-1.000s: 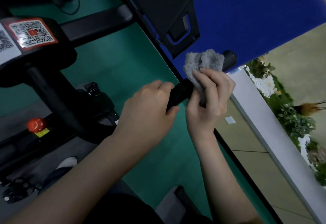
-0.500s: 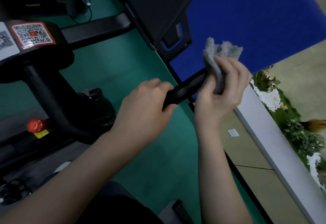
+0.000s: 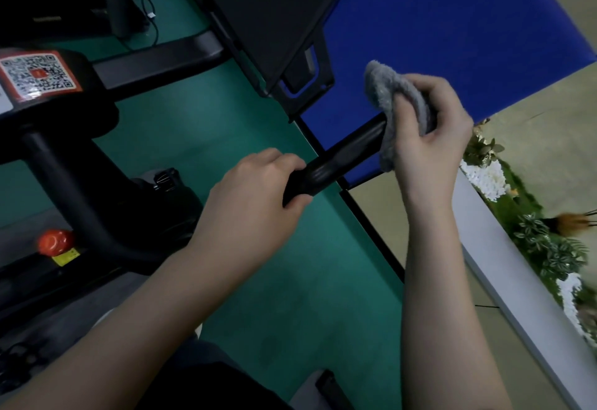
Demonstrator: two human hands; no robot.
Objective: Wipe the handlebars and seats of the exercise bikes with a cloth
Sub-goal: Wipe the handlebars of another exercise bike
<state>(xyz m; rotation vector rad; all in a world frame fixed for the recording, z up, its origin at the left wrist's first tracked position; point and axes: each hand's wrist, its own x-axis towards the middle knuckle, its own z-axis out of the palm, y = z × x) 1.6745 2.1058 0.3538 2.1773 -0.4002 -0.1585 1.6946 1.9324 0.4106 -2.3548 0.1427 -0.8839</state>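
Observation:
A black handlebar (image 3: 342, 157) of the exercise bike runs diagonally up to the right at the middle of the view. My left hand (image 3: 255, 196) grips its lower part. My right hand (image 3: 429, 131) holds a grey fluffy cloth (image 3: 387, 99) wrapped round the bar's upper end, which is hidden under the cloth. The other handlebar arm (image 3: 155, 60) stretches out at upper left from the bike's black head, which bears a QR-code sticker (image 3: 35, 75).
The bike's black stem (image 3: 74, 190) curves down at left, with a red knob (image 3: 55, 241) on the frame below. A black panel (image 3: 268, 8) and a blue board (image 3: 445, 31) stand ahead. Green floor (image 3: 290, 296) lies below; a white ledge with plants (image 3: 542, 248) runs along the right.
My right hand has slid the cloth up the handlebar from beside my left hand to the bar's far end, uncovering more black bar. My left hand has kept its grip.

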